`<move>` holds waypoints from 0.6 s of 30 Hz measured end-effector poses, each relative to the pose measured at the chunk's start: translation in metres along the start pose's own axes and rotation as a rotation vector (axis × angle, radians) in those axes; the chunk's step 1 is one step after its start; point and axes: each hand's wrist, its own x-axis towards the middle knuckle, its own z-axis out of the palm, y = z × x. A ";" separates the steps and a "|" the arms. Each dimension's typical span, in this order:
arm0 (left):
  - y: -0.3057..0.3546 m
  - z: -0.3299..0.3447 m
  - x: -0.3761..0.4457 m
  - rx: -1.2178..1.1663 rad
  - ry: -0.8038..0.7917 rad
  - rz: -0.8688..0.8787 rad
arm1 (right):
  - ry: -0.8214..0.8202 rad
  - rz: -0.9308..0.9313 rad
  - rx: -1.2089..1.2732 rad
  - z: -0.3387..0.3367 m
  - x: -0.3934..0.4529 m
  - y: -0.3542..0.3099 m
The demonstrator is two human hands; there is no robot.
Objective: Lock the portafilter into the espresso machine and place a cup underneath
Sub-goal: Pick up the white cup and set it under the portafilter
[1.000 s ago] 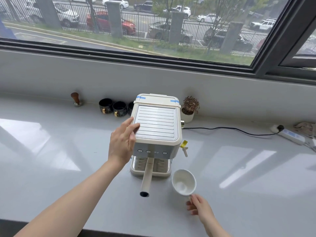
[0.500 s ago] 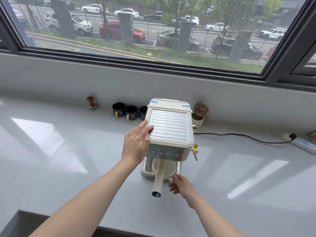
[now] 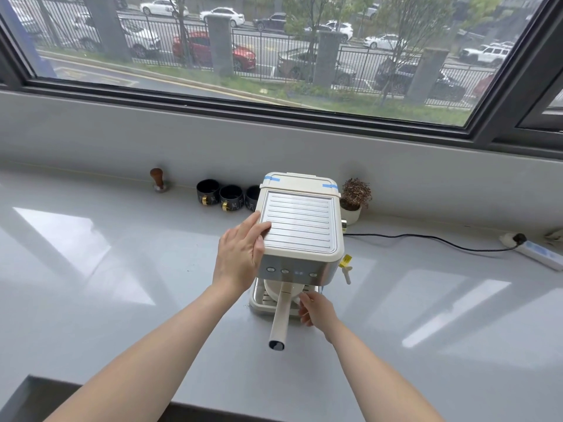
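A cream espresso machine point(image 3: 300, 229) stands on the grey counter. The portafilter's cream handle point(image 3: 280, 318) sticks out of the front toward me, its head under the machine's overhang. A white cup point(image 3: 272, 292) sits on the drip tray point(image 3: 259, 306) beneath, mostly hidden by the overhang and handle. My left hand point(image 3: 240, 254) lies flat against the machine's left top edge. My right hand point(image 3: 313, 307) is at the cup's right side on the tray, fingers curled at the cup; the exact grip is hidden.
Three dark cups point(image 3: 230, 196) and a wooden-knobbed tamper point(image 3: 157, 179) stand along the back wall at left. A small potted plant point(image 3: 353, 202) sits right of the machine. A black cable point(image 3: 426, 239) runs to a power strip point(image 3: 539, 251) at far right. The counter's front edge point(image 3: 91, 388) is near me.
My right hand carried the white cup from the counter in front of the machine onto the drip tray under the portafilter. My left hand stayed on the machine.
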 end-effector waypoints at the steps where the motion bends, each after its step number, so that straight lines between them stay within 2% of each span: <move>1: 0.000 0.000 0.000 -0.001 -0.001 0.000 | 0.015 0.000 0.008 0.000 0.001 0.000; 13: -0.001 -0.001 0.000 -0.028 -0.004 -0.003 | 0.093 0.007 0.120 0.002 -0.005 0.006; 16: -0.001 0.000 0.000 -0.042 -0.006 -0.003 | 0.170 0.031 0.090 -0.001 -0.011 0.007; 18: -0.001 -0.001 -0.001 -0.048 -0.016 -0.008 | 0.284 0.006 -0.006 -0.010 -0.021 0.006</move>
